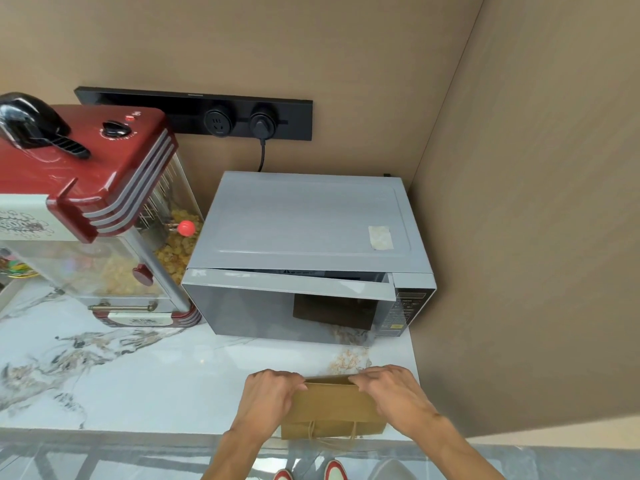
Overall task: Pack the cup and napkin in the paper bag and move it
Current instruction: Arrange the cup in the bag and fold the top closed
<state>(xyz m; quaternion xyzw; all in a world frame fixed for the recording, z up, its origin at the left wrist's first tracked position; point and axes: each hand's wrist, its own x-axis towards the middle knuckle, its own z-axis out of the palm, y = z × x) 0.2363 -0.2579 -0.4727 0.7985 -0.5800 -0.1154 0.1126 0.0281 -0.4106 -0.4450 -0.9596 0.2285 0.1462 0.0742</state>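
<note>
Currently the left hand [268,398] and right hand [393,393] pinch opposite ends of the paper bag [334,407] top edge, its long axis running left-right between them.

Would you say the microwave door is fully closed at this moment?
No, the microwave door stands slightly ajar, with a dark gap visible along its top edge.

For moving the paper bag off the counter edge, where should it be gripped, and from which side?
Probably by the twine handles, from the person's side. The paper bag lies near the counter's front edge with the handles hanging toward the person. Left hand and right hand now pinch the far edge, which looks flimsy for carrying.
</note>
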